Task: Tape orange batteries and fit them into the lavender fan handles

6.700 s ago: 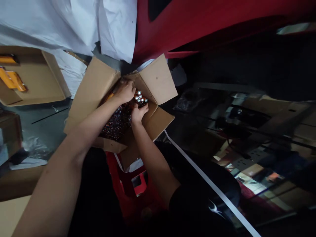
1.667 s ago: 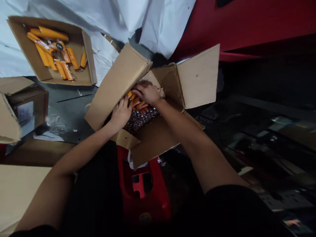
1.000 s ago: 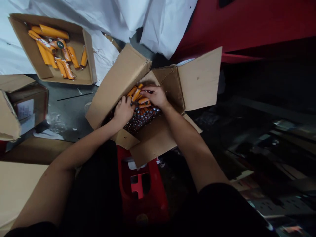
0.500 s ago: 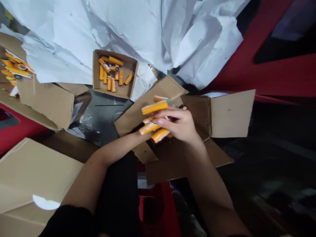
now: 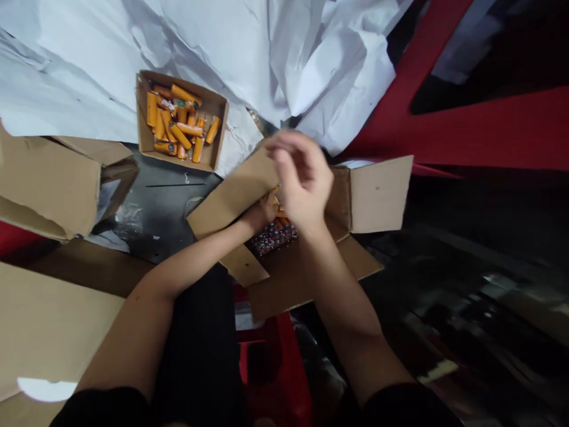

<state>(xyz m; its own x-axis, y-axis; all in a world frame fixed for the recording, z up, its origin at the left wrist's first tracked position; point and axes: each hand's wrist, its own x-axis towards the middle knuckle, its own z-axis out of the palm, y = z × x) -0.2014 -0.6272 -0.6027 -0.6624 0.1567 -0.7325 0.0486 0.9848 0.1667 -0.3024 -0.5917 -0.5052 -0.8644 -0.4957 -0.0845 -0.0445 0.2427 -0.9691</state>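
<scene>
- Head view, clock read from the middle of the picture: a flapped carton (image 5: 284,287) stands open at the centre, one flap spread toward 3 o'clock.
- Right hand (image 5: 306,181) hangs above that carton, fingers loosely curled, with nothing visible between thumb and fingers.
- Left hand (image 5: 267,206) reaches inside, beside the orange cylinders (image 5: 281,224); blurred and partly covered, so whether it grips any cannot be told.
- Below these cylinders, toward 6 o'clock in the carton, lies a dark mass with speckled ends (image 5: 272,239).
- Between 10 and 11 o'clock, a shallow box (image 5: 222,139) holds more orange cylinders, heaped at various angles.
- White sheeting (image 5: 89,71) spreads from 10 to 12 o'clock.
- At 9 o'clock, clear plastic (image 5: 128,216) and a thin dark rod (image 5: 175,185) lie on a grey surface (image 5: 166,207).
- Red stool (image 5: 288,367) at 6 o'clock.
</scene>
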